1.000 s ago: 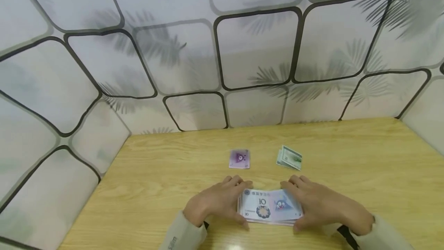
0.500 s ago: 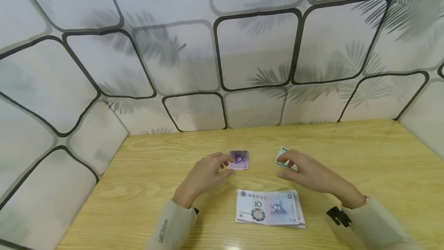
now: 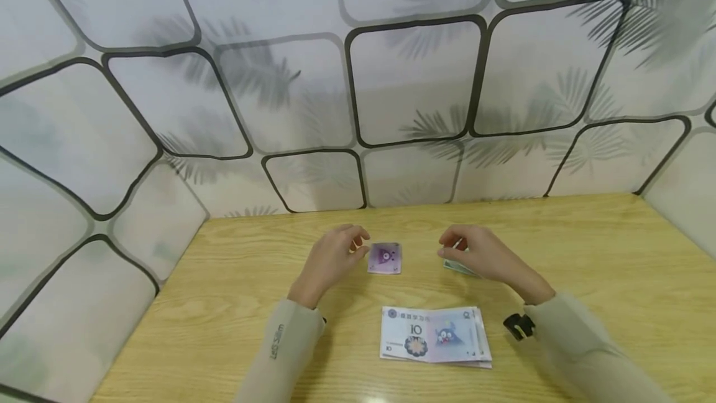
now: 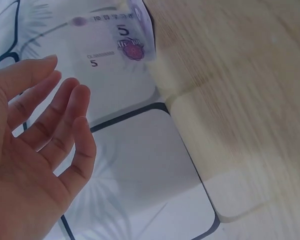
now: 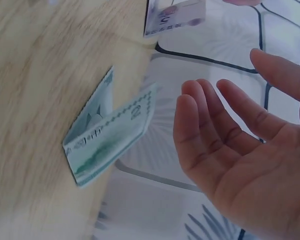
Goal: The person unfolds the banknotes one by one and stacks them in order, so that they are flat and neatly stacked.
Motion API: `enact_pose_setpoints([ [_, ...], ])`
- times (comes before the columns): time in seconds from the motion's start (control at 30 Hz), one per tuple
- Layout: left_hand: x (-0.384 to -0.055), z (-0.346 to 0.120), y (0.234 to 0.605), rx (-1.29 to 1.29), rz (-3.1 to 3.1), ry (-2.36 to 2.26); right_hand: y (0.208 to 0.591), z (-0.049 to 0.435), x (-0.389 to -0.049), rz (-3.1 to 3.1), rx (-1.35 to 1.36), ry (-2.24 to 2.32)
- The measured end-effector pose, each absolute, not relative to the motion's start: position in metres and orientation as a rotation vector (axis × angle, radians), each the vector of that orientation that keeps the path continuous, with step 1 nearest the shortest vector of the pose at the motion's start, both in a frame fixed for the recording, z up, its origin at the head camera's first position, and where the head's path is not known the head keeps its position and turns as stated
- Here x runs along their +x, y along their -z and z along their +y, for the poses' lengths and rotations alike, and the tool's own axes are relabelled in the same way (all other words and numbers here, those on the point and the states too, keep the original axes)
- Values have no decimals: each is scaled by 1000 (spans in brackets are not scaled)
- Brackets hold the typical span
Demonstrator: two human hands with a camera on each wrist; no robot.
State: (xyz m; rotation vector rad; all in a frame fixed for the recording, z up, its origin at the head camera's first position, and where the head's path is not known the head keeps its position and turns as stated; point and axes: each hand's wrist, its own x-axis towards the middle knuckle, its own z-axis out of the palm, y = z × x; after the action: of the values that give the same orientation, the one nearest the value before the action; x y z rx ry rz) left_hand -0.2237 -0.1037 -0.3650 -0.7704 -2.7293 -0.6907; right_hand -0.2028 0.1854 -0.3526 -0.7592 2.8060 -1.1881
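My left hand (image 3: 331, 260) is just left of a small folded purple 5 banknote (image 3: 385, 258), its fingers loosely bent and holding nothing. In the left wrist view, that note (image 4: 110, 42) stands a little beyond the fingertips. On the other side my right hand (image 3: 485, 255) hovers over a folded green banknote (image 3: 458, 267), partly covering it in the head view. The right wrist view shows the green note (image 5: 112, 137) bent into a V, apart from the relaxed fingers. Nearer to me lies a small stack of 10 banknotes (image 3: 431, 336), touched by neither hand.
The notes lie on a wood-grain table (image 3: 235, 303). A patterned wall (image 3: 414, 79) with black outlines and leaf prints rises right behind its far edge. A black device (image 3: 519, 326) is worn at my right wrist.
Both hands have let go of the stack of 10 banknotes and moved away from me, the left to the purple note, the right to the green one. The stack lies flat, slightly fanned.
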Motion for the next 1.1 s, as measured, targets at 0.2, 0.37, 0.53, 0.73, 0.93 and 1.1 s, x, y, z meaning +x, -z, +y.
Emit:
enact_pose_setpoints([
  [0.2,-234,-100,366,-759,-2726,722,357,183,-216,2767,-696,1219],
  [0.37,-241,-96,363,-756,-2786,675,360,177,-228,2690,-625,1290],
  [0.53,-247,-91,364,-781,-2856,632,363,170,-235,2658,-599,1304],
  [0.73,-250,-82,364,-760,-2910,613,364,163,-237,2609,-563,1335],
  [0.93,-252,-75,362,-741,-2926,603,364,161,-237,2586,-559,1349],
  [1.1,-254,-71,362,-692,-2916,626,364,161,-236,2575,-567,1361],
])
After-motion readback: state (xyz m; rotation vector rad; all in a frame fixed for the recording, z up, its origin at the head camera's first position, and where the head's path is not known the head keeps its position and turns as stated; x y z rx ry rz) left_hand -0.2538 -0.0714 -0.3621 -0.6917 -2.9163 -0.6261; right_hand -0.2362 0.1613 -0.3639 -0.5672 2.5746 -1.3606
